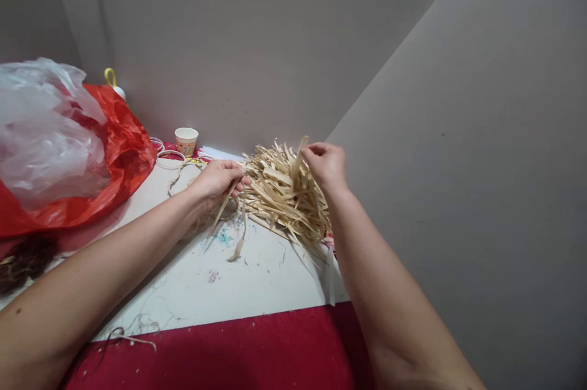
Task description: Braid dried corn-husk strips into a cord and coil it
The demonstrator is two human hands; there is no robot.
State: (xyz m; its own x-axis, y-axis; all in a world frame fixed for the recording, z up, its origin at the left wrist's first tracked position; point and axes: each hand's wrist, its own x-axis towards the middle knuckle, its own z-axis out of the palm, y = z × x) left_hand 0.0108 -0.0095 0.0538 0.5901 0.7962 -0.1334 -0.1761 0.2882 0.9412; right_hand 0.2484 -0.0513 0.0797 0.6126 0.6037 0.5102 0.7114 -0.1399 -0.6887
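Note:
A heap of pale straw strips lies on a white table against the right wall. My left hand is closed on a few strips at the heap's left side, and their loose ends hang down to the table. My right hand pinches one wide strip that sticks up from the top of the heap.
A red plastic bag with a clear bag on it fills the left side. A paper cup and white rings stand at the back by the wall. A red cloth covers the near edge. Dark fibre lies at far left.

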